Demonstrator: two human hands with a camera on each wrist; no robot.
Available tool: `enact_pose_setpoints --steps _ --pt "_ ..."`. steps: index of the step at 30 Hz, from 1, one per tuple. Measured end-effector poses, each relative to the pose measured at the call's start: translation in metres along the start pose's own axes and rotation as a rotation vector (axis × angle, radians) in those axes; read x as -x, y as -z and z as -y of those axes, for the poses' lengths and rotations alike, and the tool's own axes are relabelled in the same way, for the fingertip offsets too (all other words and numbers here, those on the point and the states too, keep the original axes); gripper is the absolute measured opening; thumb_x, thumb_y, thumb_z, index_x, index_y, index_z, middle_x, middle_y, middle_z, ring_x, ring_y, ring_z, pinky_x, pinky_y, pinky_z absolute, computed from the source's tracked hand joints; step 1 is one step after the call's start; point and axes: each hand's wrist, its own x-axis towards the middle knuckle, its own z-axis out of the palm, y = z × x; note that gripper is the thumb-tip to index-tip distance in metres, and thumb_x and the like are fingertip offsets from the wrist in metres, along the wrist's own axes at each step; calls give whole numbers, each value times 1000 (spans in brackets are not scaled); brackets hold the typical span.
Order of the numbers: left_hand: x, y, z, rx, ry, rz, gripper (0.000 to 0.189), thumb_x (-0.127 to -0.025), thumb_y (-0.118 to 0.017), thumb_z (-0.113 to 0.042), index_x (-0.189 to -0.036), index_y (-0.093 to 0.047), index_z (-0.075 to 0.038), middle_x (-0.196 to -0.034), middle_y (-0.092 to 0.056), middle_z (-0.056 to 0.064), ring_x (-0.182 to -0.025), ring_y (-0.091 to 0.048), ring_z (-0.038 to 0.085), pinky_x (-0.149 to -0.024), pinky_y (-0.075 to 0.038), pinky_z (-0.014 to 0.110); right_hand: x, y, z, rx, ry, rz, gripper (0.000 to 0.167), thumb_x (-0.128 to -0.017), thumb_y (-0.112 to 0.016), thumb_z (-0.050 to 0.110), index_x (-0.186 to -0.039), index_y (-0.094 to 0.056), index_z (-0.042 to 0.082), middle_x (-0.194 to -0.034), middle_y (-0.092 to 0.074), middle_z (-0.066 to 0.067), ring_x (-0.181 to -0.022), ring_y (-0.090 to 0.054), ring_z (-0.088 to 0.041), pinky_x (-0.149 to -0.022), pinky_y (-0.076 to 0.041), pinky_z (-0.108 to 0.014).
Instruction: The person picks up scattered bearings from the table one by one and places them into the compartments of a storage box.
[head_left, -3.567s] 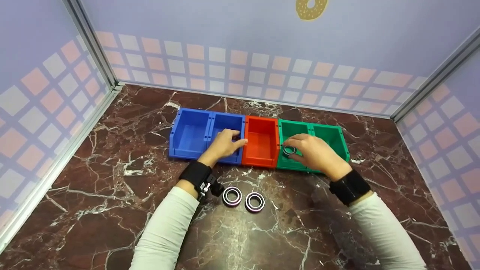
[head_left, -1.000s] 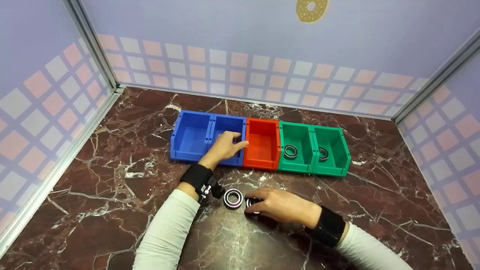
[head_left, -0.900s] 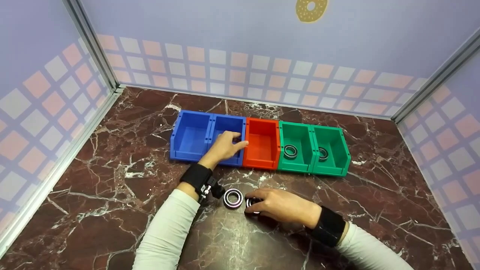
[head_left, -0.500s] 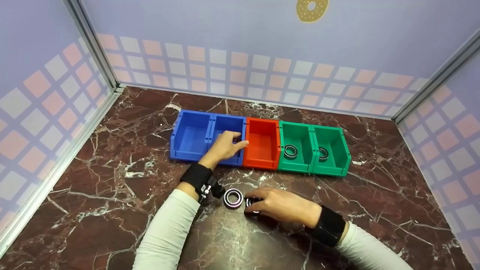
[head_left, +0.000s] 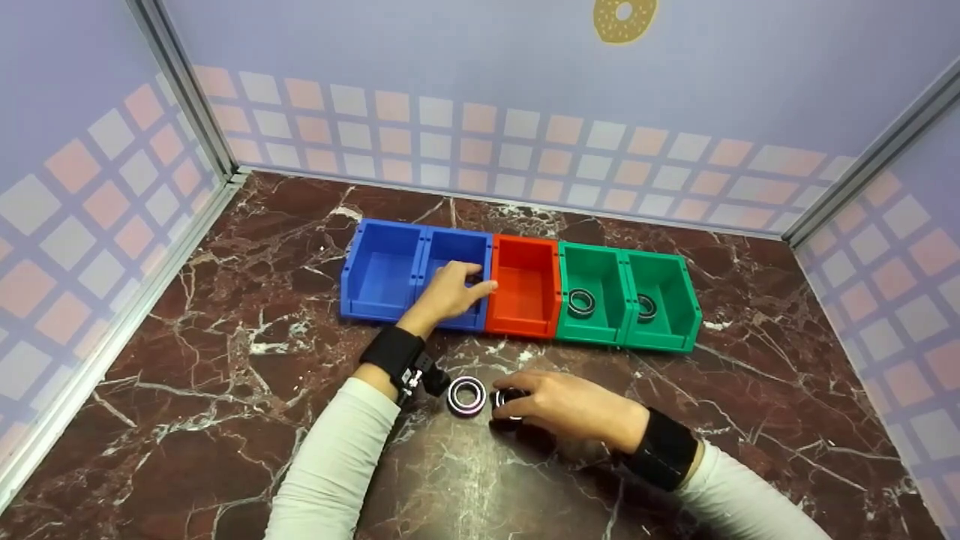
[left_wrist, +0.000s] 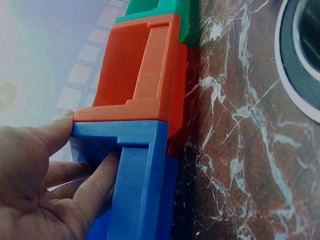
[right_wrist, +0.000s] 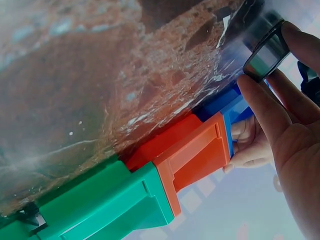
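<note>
My left hand (head_left: pixel 450 291) grips the wall where the right-hand blue bin (head_left: pixel 457 238) meets the red bin (head_left: pixel 523 328). In the left wrist view its thumb lies on the wall's edge, and the other fingers reach into the blue bin. On the tabletop in front, my right hand (head_left: pixel 574 405) pinches a bearing (right_wrist: pixel 267 55) between thumb and fingers; it looks tilted in the right wrist view. A second bearing (head_left: pixel 466 412) lies flat just left of it. One bearing (head_left: pixel 581 315) rests in the left green bin (head_left: pixel 592 334), another (head_left: pixel 652 308) in the right green bin (head_left: pixel 660 345).
The bins stand joined in a row, with another blue bin (head_left: pixel 379 310) at the left end. A brown marbled tabletop (head_left: pixel 225 420) carries everything. Printed wall panels (head_left: pixel 480 60) close off the back and both sides.
My right hand left a bearing in the left green bin, came back toward me and took hold of the right-hand bearing, then shifted slightly. The left hand kept its place.
</note>
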Motion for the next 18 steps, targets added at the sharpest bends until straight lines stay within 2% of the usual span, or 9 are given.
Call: enact_pose_setpoints --steps 18 --pt "-1 -1 1 16 21 3 58 -98 -62 -32 -141 -50 5 -145 -52 22 -139 -46 34 -117 -38 43 1 12 -4 -15 5 -28 30 -92 -68 14 -121 -71 23 -135 -62 -11 -125 -60 -24 -104 -52 -35"
